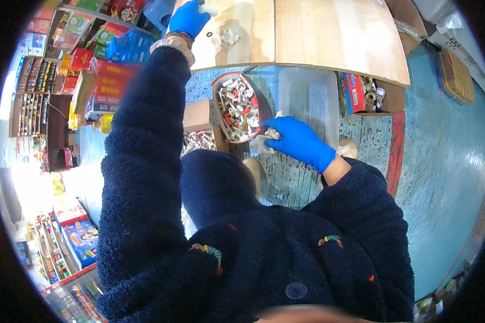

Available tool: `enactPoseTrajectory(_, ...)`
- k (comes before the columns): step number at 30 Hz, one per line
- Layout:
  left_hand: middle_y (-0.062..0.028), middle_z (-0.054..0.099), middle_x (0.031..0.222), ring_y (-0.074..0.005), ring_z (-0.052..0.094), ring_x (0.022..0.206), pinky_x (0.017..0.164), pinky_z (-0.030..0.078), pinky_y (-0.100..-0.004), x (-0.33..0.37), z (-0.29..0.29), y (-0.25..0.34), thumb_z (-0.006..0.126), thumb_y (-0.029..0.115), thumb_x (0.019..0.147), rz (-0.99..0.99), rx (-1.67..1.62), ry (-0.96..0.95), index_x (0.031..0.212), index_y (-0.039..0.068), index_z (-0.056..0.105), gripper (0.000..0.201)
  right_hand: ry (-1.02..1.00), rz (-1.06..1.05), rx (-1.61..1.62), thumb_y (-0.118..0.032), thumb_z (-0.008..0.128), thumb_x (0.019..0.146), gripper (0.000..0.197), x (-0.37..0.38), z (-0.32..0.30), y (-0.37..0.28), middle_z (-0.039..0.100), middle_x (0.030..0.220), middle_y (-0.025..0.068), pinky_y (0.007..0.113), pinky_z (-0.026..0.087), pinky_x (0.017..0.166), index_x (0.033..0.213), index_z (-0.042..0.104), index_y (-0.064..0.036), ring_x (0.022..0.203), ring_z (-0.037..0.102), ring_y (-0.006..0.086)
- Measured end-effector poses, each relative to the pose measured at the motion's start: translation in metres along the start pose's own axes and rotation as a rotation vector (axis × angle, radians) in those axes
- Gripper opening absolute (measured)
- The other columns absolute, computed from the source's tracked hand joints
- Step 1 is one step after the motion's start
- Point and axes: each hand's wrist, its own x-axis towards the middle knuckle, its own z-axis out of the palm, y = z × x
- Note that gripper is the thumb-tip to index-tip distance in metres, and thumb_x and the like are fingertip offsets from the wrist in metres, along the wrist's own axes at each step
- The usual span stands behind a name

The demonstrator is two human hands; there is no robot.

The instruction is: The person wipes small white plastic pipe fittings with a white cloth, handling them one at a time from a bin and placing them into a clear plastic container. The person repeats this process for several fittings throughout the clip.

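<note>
Fingers of the right hand are pinched together on a crumpled, translucent wrap, held just beyond the rim of an oval tub at ten o'clock. The wrap looks light, limp and perhaps slippery against a glove; a bunched fold would give the surest hold. Towards eleven o'clock, the left hand meets a smooth white piece over the worktop; whether those fingers clamp it I cannot tell. It is probably light and stiff, best taken across its sides.

Small white and red pieces heap the oval tub. At nine o'clock, a cardboard box holds small whitish parts; a translucent bin lies at twelve; at two, another box carries chunkier, pale, tube-like parts.
</note>
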Motion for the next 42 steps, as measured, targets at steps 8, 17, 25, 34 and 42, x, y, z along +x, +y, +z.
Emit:
enactPoseTrajectory(8, -0.0148, 0.061, 0.106, -0.0312, 0.057, 0.100, 0.088, 0.045, -0.0383, 0.019, 0.033, -0.001, 0.060, 0.020, 0.079, 0.119, 0.097, -0.086, 0.119, 0.018, 0.055, 0.041, 0.117, -0.058, -0.063, -0.031, 0.063, 0.075, 0.039, -0.011, 0.002, 0.010, 0.060, 0.101, 0.0144, 0.041, 0.047, 0.077, 0.108, 0.058, -0.0110, 0.091, 0.058, 0.0327)
enactPoseTrajectory(17, -0.0129, 0.057, 0.115, -0.0252, 0.059, 0.100, 0.086, 0.046, -0.0341, 0.006, 0.007, 0.006, 0.059, 0.020, 0.083, 0.128, -0.162, 0.059, 0.117, 0.015, 0.057, 0.035, 0.086, -0.045, -0.010, -0.021, 0.063, 0.075, 0.038, -0.017, 0.003, 0.001, 0.059, 0.102, 0.0162, 0.040, 0.045, 0.083, 0.110, 0.055, -0.0082, 0.096, 0.056, 0.0347)
enactPoseTrajectory(25, -0.0115, 0.064, 0.094, -0.0295, 0.061, 0.085, 0.075, 0.049, -0.0351, -0.052, 0.003, 0.054, 0.057, 0.040, 0.082, 0.160, -0.113, -0.182, 0.097, 0.014, 0.065, 0.031, 0.130, -0.060, 0.018, -0.020, 0.062, 0.075, 0.034, -0.009, 0.008, 0.002, 0.060, 0.097, 0.0189, 0.042, 0.047, 0.076, 0.107, 0.056, -0.0087, 0.090, 0.058, 0.0353)
enactPoseTrajectory(34, -0.0139, 0.060, 0.105, -0.0264, 0.057, 0.095, 0.086, 0.045, -0.0415, -0.137, -0.020, 0.080, 0.047, 0.022, 0.090, -0.426, -2.075, -0.405, 0.110, 0.001, 0.055, 0.029, 0.403, -0.024, 0.542, -0.020, 0.057, 0.085, 0.028, 0.006, -0.019, 0.002, 0.061, 0.102, 0.0050, 0.028, 0.046, 0.077, 0.108, 0.057, -0.0046, 0.090, 0.056, 0.0139)
enactPoseTrajectory(42, -0.0059, 0.059, 0.092, -0.0203, 0.055, 0.080, 0.076, 0.044, -0.0342, -0.226, -0.025, 0.137, 0.051, 0.025, 0.090, -0.633, -2.370, -0.405, 0.108, 0.005, 0.056, 0.028, 0.697, -0.124, 1.184, -0.019, 0.053, 0.089, 0.038, 0.011, -0.044, 0.005, 0.055, 0.112, 0.0107, 0.032, 0.050, 0.082, 0.121, 0.047, -0.0010, 0.103, 0.055, 0.0203)
